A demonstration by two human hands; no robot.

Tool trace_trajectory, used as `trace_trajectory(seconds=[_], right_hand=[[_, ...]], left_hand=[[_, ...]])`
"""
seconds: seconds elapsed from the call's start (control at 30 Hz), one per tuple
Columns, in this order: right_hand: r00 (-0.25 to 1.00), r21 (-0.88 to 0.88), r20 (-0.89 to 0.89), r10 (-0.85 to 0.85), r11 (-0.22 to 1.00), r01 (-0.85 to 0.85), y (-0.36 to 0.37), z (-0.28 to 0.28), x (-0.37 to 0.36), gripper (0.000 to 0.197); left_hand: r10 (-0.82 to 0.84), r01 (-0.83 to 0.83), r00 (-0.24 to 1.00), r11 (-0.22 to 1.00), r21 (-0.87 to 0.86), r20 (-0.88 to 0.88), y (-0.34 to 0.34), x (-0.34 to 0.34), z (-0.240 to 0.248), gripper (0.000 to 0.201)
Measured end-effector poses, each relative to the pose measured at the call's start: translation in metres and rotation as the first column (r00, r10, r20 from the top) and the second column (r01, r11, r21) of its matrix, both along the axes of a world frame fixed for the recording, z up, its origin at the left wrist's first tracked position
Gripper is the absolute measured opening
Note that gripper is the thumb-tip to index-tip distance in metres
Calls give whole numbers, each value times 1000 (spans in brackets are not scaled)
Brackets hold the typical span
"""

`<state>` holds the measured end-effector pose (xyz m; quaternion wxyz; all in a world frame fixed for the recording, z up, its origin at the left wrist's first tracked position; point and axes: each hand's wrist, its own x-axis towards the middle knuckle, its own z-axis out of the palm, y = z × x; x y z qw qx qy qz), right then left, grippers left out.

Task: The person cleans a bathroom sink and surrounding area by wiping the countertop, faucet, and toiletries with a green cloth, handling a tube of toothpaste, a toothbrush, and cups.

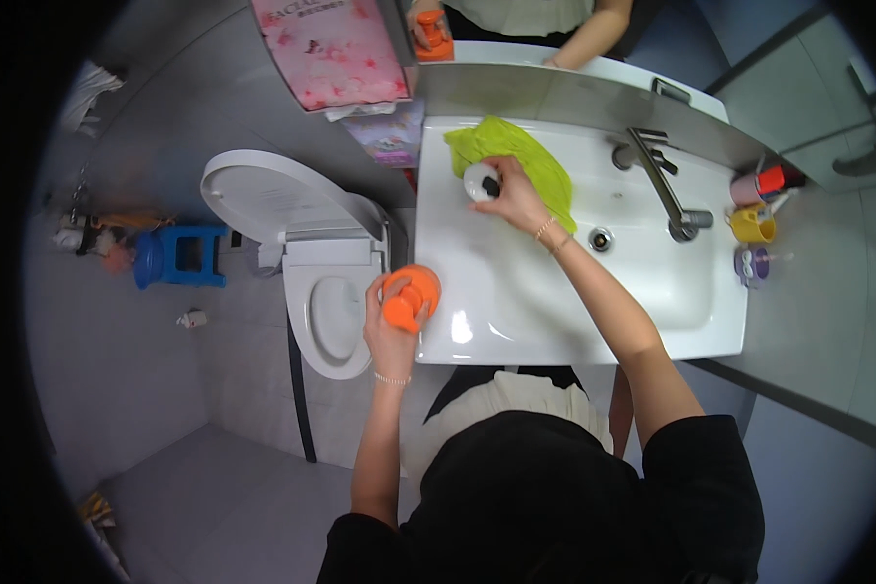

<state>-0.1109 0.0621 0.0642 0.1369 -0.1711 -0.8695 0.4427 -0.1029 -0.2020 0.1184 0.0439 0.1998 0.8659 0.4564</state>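
With the drain (601,239) as the dial's centre and twelve pointing away from the body, the left hand (387,326) is gripping an orange pump bottle (414,287) between eight and nine o'clock, its fingers clamping around the top (the mirror (516,54), toward eleven, is reflecting the bottle). At ten o'clock, the right hand (521,202) is pinching a small white round item (476,183) with a dark patch, thumb and fingers closing on its edges. Beneath that hand, a green cloth (540,170) is lying spread on the washbasin (496,292); whether the fingers are touching it, one cannot tell. The faucet (659,180) is standing between one and two, a yellow mug (749,226) sitting near three.
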Motion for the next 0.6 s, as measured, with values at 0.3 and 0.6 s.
trace_trajectory(seconds=[0.3, 0.6], right_hand=[[997, -245, -81, -2, 969, -18, -44, 53, 118, 61], [992, -463, -123, -3, 885, -55, -72, 93, 152, 64]], left_hand=[[-173, 138, 983, 923, -359, -66, 58, -14, -31, 39], [-111, -1, 969, 893, -450, -222, 39, 3, -28, 62]])
